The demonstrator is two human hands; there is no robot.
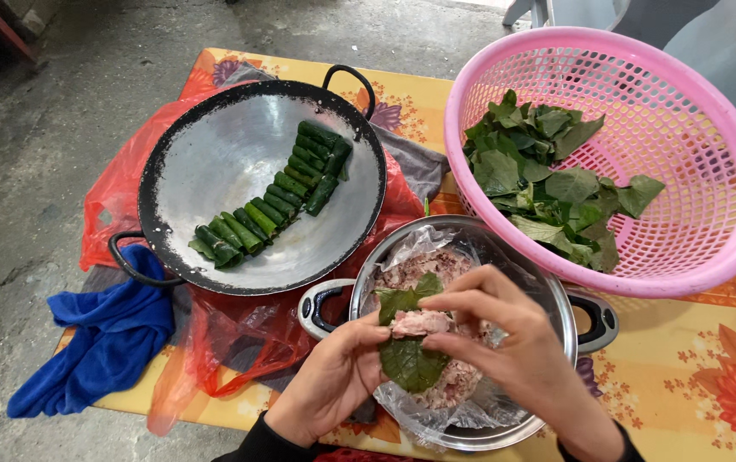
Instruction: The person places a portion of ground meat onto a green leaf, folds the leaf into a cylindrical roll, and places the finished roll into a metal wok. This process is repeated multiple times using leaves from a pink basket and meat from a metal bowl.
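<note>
My left hand cradles a green leaf from below, over the metal pot. A lump of pink minced meat lies on the leaf. My right hand pinches the meat and the leaf's edge with its fingertips. Beneath both hands the metal pot holds more minced meat in a clear plastic bag.
A dark wok at the left holds a row of rolled green leaf parcels. A pink plastic basket at the right holds loose green leaves. A blue cloth and red plastic bag lie on the yellow flowered table.
</note>
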